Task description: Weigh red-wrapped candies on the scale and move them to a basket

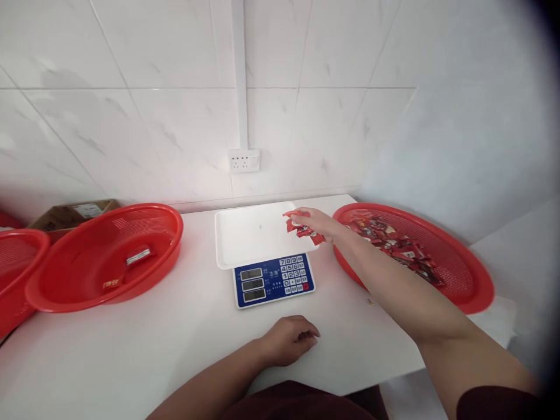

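Over the right side of the scale's white tray (245, 236), my right hand (312, 220) is closed around several small red packets (301, 228), which stick out below the fingers. The tray's visible surface is bare. Below it, the scale's blue panel (275, 280) carries displays and a keypad; the digits are too faint to read. My left hand (291, 341) rests on the white table in front of the scale, its fingers loosely curled with nothing seen in them. To the right, a red basket (475, 286) holds a heap of similar red packets (406, 251), partly hidden behind my right forearm.
A red basket (170, 233) on the left contains a few packets (138, 255). Part of another red basket (21, 239) shows at the far left, with a cardboard box (72, 216) behind. A wall socket (244, 160) sits above the scale. A tiny scrap (370, 302) lies near the right basket.
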Available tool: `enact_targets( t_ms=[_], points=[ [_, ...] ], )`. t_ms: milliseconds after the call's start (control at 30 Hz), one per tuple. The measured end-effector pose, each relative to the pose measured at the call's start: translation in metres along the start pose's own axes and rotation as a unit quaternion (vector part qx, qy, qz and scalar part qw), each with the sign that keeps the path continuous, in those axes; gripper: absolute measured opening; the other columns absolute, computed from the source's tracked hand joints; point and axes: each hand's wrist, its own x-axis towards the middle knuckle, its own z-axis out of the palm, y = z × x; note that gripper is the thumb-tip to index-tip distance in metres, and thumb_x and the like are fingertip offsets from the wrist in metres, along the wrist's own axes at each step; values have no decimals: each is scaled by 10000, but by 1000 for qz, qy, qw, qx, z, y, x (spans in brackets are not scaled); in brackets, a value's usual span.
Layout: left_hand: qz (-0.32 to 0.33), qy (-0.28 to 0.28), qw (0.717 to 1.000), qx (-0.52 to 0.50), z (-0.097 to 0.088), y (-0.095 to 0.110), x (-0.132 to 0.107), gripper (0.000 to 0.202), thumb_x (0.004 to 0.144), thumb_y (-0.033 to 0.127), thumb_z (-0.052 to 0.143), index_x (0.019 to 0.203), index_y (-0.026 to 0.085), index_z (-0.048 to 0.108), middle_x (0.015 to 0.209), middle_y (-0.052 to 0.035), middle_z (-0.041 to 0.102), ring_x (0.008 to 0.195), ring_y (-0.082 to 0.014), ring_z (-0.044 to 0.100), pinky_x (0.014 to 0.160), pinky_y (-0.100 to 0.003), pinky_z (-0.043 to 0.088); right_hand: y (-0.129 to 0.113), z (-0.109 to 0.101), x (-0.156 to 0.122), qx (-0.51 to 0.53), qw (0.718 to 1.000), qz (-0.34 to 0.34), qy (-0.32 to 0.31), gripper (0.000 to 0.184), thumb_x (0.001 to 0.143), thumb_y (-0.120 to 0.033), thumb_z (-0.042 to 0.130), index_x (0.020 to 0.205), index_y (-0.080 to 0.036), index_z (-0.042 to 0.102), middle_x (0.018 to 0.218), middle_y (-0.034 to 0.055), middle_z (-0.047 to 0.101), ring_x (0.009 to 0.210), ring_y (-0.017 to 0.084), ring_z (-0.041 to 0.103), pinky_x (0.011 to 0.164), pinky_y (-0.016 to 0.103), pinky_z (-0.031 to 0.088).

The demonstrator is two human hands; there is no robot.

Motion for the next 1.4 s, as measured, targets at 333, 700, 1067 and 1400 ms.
enact_targets(
  t_ms=[333,700,1067,1400],
  points=[
    [13,2,1000,-2,2,-6,0,240,800,284,547,983,218,687,952,-85,654,783,-194,622,739,-289,510,3,25,27,19,999,19,30,168,840,-343,595,845,-181,551,860,56,659,533,78,564,381,144,362],
    [47,-4,998,40,1,-3,0,211,817,197,542,987,190,669,946,-72,665,788,-169,615,725,-245,478,4,13,10,223,972,68,34,41,850,-154,506,829,-184,523,892,56,640,531,55,514,364,122,394],
    [63,-9,996,61,0,-2,1,212,828,183,535,1000,177,659,972,-77,672,863,-178,613,760,-243,475,-7,34,11,167,984,43,35,106,854,-276,576,822,-189,525,924,81,665,561,77,527,351,132,369],
    [51,-5,998,39,0,-3,0,219,827,214,537,991,164,673,950,-94,665,784,-178,622,721,-250,487,-7,41,20,159,985,23,57,118,868,-313,539,877,-197,514,1012,71,600,571,76,558,344,148,362]
  ],
)
